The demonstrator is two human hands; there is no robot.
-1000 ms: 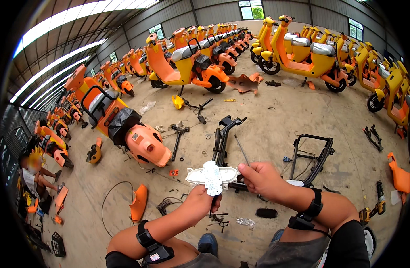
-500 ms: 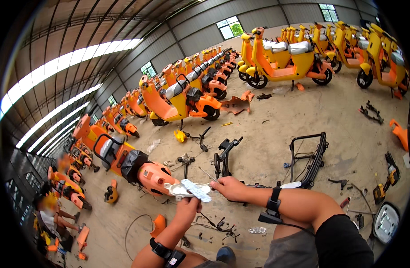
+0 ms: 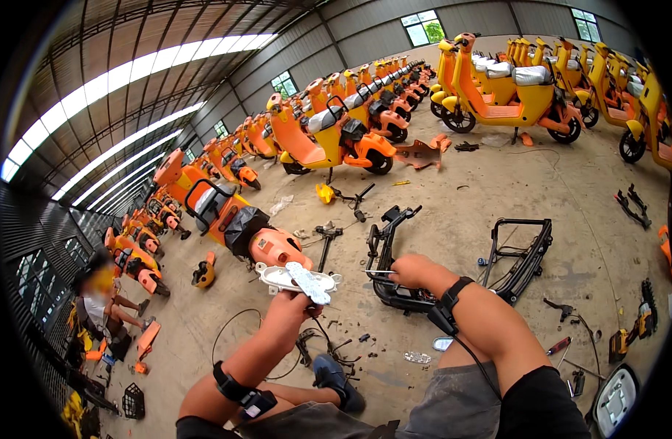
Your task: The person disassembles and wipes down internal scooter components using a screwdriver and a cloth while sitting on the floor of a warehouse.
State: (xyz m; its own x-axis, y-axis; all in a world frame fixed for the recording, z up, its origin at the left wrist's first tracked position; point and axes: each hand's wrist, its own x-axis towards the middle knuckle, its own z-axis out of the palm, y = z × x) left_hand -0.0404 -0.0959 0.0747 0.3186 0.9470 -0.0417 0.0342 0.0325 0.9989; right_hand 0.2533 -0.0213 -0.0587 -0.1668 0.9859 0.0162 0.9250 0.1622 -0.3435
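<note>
Currently gripping a white oval casing (image 3: 276, 277) by its near edge, with the left hand (image 3: 283, 314) curled shut and the casing raised above the floor (image 3: 453, 186). Carrying across that casing a pale speckled strip (image 3: 307, 283), slanted and jutting past the near side; impossible to tell whether fixed or loose. Pinching a thin metal rod (image 3: 378, 272) in the bunched fingers of the right hand (image 3: 416, 272), aiming it leftward at the casing but well apart from it. Wearing on each forearm a black strap with a small box (image 3: 257, 404).

Having just beyond the right hand, on the floor, a black metal frame (image 3: 391, 296) of bent tubes. Planting a dark shoe (image 3: 337, 382) below, near scattered bits and a clear lens strip (image 3: 417, 357). Having at the right a red-handled screwdriver (image 3: 559, 345), a yellow-and-black drill (image 3: 618, 344) and a pale shell (image 3: 616, 402) with a dark rim.

Facing, behind the casing, an orange scooter (image 3: 274, 249), and to its left a seated person (image 3: 102, 311) near a black crate (image 3: 133, 402). Looking farther out onto rows of yellow-and-orange scooters (image 3: 523, 101) before a grey wall (image 3: 475, 29) with windows (image 3: 424, 28).
</note>
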